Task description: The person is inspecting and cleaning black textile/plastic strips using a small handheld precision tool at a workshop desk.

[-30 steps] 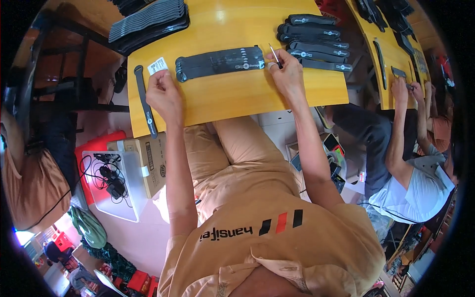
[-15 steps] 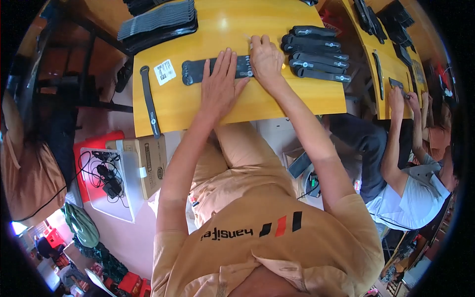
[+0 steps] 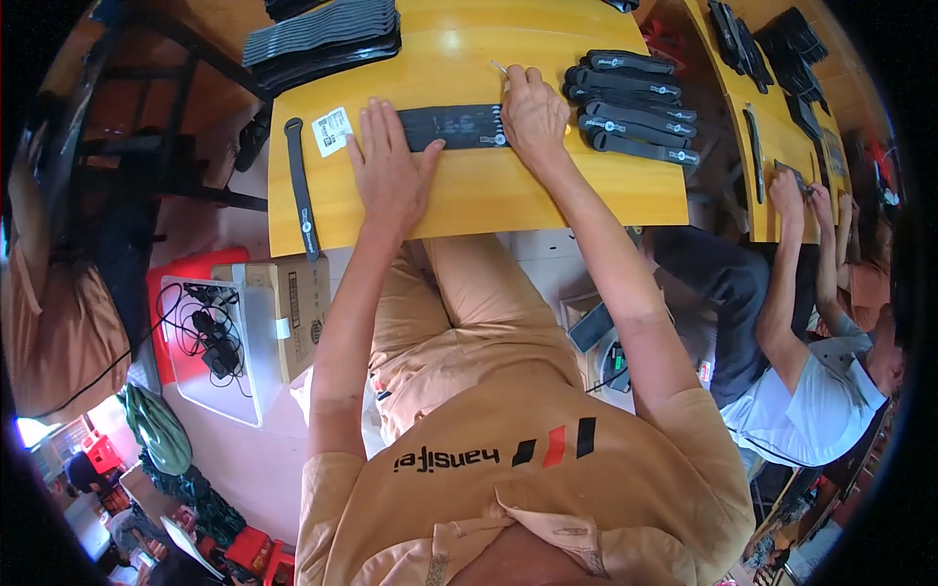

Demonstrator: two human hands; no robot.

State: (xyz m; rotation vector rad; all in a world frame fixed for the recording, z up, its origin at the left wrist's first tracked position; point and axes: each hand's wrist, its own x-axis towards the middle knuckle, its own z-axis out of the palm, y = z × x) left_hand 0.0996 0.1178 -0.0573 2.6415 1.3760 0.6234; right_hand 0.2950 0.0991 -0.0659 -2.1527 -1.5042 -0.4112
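Observation:
Several black cable straps [image 3: 454, 128] lie side by side as a flat band on the yellow table. My left hand [image 3: 391, 171] rests flat over the band's left end, fingers stretched and thumb apart, hiding that end. At the band's right end my right hand [image 3: 534, 115] is curled, its side against the straps. A thin pale stick-like tip [image 3: 499, 67] pokes out of its fingers; the rest of it is hidden. To the left of my left hand are a white printed label [image 3: 331, 131] and a single black strap [image 3: 302, 188] with a slotted end.
Bundled black straps [image 3: 635, 122] lie at the table's right side, and a thick stack of straps [image 3: 322, 44] at the back left. The yellow table [image 3: 459, 210] ends close to my lap. A clear bin [image 3: 220, 391] with cables stands below left. Another person's hands [image 3: 787, 193] work at the right table.
My left hand has slid left along the band, from its middle to its left end. My right hand stays at the right end. The whole view has shifted slightly.

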